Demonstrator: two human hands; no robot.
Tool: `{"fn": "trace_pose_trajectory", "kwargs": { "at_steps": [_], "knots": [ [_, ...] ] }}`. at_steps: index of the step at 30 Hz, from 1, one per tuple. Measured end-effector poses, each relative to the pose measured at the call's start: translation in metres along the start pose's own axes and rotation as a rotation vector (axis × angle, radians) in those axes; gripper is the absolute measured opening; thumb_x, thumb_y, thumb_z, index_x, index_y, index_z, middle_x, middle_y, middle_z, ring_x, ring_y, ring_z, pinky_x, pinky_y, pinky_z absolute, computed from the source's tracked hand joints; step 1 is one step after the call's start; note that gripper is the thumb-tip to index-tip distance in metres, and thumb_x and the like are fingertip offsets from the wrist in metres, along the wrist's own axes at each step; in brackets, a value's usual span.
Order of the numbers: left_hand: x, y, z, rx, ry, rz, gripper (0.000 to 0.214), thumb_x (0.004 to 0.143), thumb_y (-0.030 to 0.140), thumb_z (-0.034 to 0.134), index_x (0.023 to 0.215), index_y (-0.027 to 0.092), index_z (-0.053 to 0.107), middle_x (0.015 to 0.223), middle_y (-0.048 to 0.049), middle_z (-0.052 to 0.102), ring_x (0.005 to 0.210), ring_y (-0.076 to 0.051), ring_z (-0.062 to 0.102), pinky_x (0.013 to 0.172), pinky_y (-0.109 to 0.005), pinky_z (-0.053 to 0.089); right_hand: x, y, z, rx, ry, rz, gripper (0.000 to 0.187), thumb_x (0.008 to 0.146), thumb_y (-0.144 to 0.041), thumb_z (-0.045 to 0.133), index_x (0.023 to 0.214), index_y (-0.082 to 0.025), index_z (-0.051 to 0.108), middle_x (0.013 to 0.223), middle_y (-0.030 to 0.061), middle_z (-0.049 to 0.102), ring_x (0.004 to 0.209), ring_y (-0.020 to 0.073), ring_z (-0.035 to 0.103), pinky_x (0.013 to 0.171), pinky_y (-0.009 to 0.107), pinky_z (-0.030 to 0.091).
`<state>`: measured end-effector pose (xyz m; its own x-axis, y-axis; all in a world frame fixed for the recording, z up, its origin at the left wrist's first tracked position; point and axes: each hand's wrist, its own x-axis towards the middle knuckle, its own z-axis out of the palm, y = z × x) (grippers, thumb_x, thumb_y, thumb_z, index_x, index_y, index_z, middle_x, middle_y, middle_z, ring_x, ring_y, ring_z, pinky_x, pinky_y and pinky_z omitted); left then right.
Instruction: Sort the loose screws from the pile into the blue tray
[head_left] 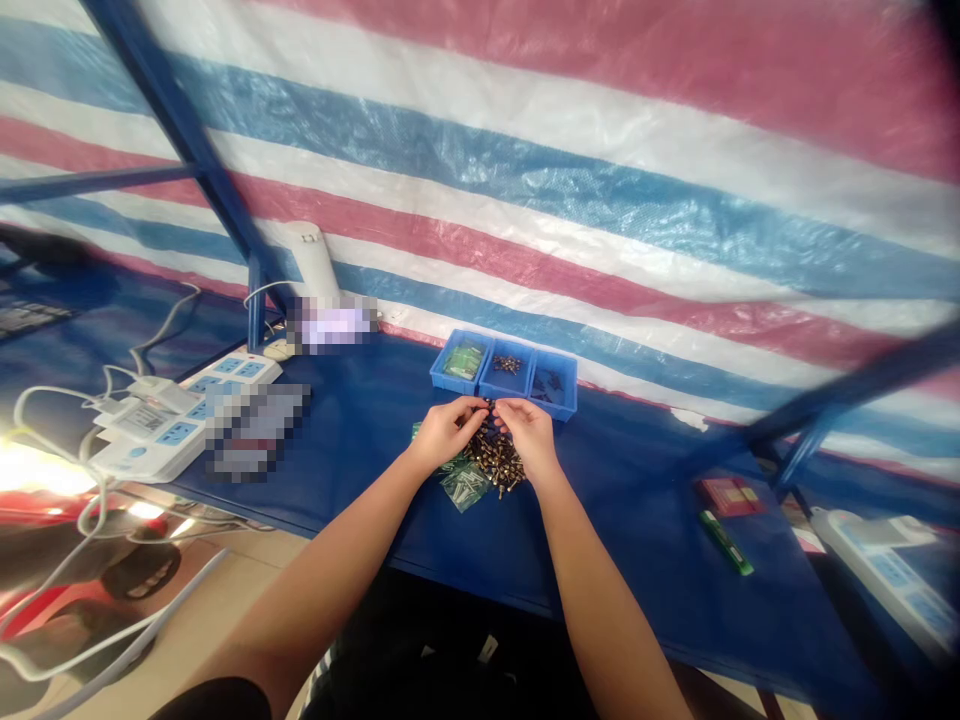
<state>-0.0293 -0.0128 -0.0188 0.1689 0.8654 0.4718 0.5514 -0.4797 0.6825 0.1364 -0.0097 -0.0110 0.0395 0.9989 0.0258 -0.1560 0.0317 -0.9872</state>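
Note:
My left hand (450, 432) and my right hand (527, 430) meet above a pile of small brass-and-dark metal fittings (501, 465) on the blue table. Both hands have their fingers pinched, close to a small dark piece between them that is too tiny to name. Beside the pile, below my left hand, lie small clear-and-green plastic packets (465, 486) with pale parts inside. Just beyond my fingertips stand three joined blue bins: the left bin (444, 380) holds green packets, the middle bin (495, 386) some brass fittings, the right bin (555, 408) small dark pieces.
A large white power strip (187, 430) with plugs and cables lies at the left edge, near a blurred-out object (259, 430). At right are a red box (731, 496) and a green packet (726, 543). Blue frame posts and a striped sheet (525, 240) rise behind the table.

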Motion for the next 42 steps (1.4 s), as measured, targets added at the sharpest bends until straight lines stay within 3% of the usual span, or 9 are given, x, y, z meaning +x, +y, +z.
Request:
{"fn": "trace_pose_trajectory", "kwargs": {
  "at_steps": [13, 20, 23, 25, 28, 31, 34, 37, 42],
  "knots": [
    [0.001, -0.004, 0.002, 0.021, 0.057, -0.016, 0.029, 0.093, 0.039, 0.051, 0.112, 0.022, 0.065, 0.063, 0.0033, 0.059, 0.055, -0.01, 0.052, 0.06, -0.021, 0.044, 0.001, 0.001, 0.001, 0.03, 0.003, 0.053, 0.027, 0.07, -0.039, 0.074, 0.084, -0.017, 0.072, 0.075, 0.0044, 0.072, 0.063, 0.0132, 0.063, 0.056, 0.024, 0.047],
    [0.001, -0.004, 0.001, 0.068, 0.031, -0.041, 0.029, 0.094, 0.039, 0.048, 0.106, 0.021, 0.066, 0.069, 0.0017, 0.064, 0.056, -0.011, 0.055, 0.059, -0.021, 0.044, 0.009, -0.002, -0.015, 0.156, 0.32, 0.046, 0.029, 0.066, -0.038, 0.076, 0.083, -0.015, 0.069, 0.066, 0.0008, 0.066, 0.053, 0.0108, 0.059, 0.046, 0.021, 0.047],
    [0.001, -0.004, 0.001, 0.089, 0.01, -0.054, 0.028, 0.093, 0.039, 0.048, 0.105, 0.022, 0.066, 0.067, 0.0025, 0.064, 0.055, -0.01, 0.055, 0.057, -0.021, 0.042, 0.013, -0.003, -0.027, 0.102, 0.522, 0.032, 0.033, 0.067, -0.042, 0.074, 0.085, -0.015, 0.069, 0.063, 0.0, 0.064, 0.049, 0.0111, 0.057, 0.038, 0.02, 0.042],
    [0.001, -0.004, 0.0, 0.096, -0.001, -0.062, 0.028, 0.093, 0.039, 0.048, 0.105, 0.022, 0.067, 0.066, 0.0029, 0.063, 0.055, -0.011, 0.055, 0.056, -0.021, 0.041, 0.015, -0.003, -0.034, 0.023, 0.571, 0.024, 0.04, 0.069, -0.047, 0.071, 0.093, -0.015, 0.069, 0.067, 0.0021, 0.067, 0.048, 0.0121, 0.058, 0.035, 0.021, 0.039],
    [0.001, -0.002, -0.001, 0.1, -0.014, -0.067, 0.028, 0.093, 0.039, 0.048, 0.105, 0.022, 0.067, 0.066, 0.0029, 0.064, 0.055, -0.011, 0.056, 0.056, -0.021, 0.041, 0.014, -0.004, -0.038, -0.197, 0.541, -0.011, 0.049, 0.075, -0.054, 0.062, 0.105, -0.014, 0.069, 0.07, 0.0041, 0.07, 0.047, 0.0138, 0.059, 0.04, 0.024, 0.042],
    [0.001, -0.001, -0.002, 0.097, -0.018, -0.062, 0.028, 0.093, 0.039, 0.048, 0.105, 0.022, 0.067, 0.068, 0.0024, 0.065, 0.055, -0.011, 0.056, 0.056, -0.021, 0.042, 0.011, -0.007, -0.038, -0.546, 0.481, -0.11, 0.04, 0.081, -0.05, 0.056, 0.096, -0.018, 0.072, 0.066, 0.003, 0.069, 0.057, 0.0171, 0.063, 0.058, 0.028, 0.049],
    [0.002, -0.001, -0.002, 0.098, -0.022, -0.057, 0.028, 0.093, 0.039, 0.048, 0.105, 0.021, 0.066, 0.068, 0.0023, 0.065, 0.055, -0.011, 0.056, 0.057, -0.022, 0.042, 0.008, -0.008, -0.035, -0.84, 0.225, -0.139, 0.025, 0.081, -0.041, 0.057, 0.084, -0.023, 0.075, 0.067, 0.0017, 0.07, 0.066, 0.019, 0.065, 0.067, 0.028, 0.047],
    [0.002, 0.0, -0.002, 0.105, -0.026, -0.064, 0.028, 0.093, 0.039, 0.048, 0.105, 0.021, 0.066, 0.066, 0.0027, 0.063, 0.056, -0.011, 0.056, 0.058, -0.022, 0.042, 0.005, -0.005, -0.032, -0.983, -0.03, -0.078, 0.017, 0.079, -0.034, 0.06, 0.083, -0.026, 0.075, 0.072, 0.0004, 0.072, 0.07, 0.0186, 0.066, 0.067, 0.027, 0.046],
    [0.002, 0.001, -0.002, 0.12, -0.026, -0.061, 0.028, 0.094, 0.039, 0.047, 0.104, 0.021, 0.066, 0.064, 0.0026, 0.062, 0.055, -0.011, 0.056, 0.057, -0.021, 0.042, 0.002, 0.0, -0.028, -1.065, -0.098, -0.051, 0.017, 0.081, -0.034, 0.06, 0.087, -0.029, 0.075, 0.08, -0.0004, 0.074, 0.076, 0.0181, 0.067, 0.067, 0.025, 0.045]
  ]
}}
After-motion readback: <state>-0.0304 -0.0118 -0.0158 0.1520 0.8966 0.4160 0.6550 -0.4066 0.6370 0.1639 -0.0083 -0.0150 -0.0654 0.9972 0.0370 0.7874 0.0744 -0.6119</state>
